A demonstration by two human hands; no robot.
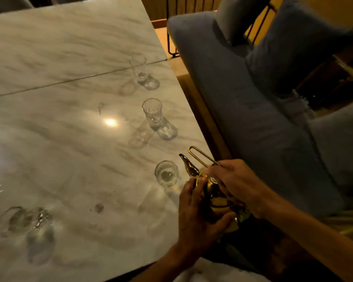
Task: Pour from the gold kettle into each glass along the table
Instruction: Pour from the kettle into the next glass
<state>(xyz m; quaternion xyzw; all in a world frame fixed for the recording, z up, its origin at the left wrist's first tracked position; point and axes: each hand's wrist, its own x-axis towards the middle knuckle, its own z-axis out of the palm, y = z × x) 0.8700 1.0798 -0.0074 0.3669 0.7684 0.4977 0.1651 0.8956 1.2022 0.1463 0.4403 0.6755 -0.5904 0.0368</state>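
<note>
The gold kettle (217, 197) hangs over the table's right edge, its dark-tipped spout (186, 163) pointing up-left toward the nearest glass (166, 173). My left hand (198, 212) cups the kettle's body from the left. My right hand (236, 182) grips the thin gold wire handle (202, 156) at the top. Two more clear glasses stand farther along the right edge, a middle glass (152, 111) and a far glass (138, 67). No stream leaves the spout.
The marble table (59, 139) shows a seam across it and a bright lamp reflection. A blurred glass object (25, 219) lies at the near left. Grey upholstered chairs (243, 102) stand close along the table's right side.
</note>
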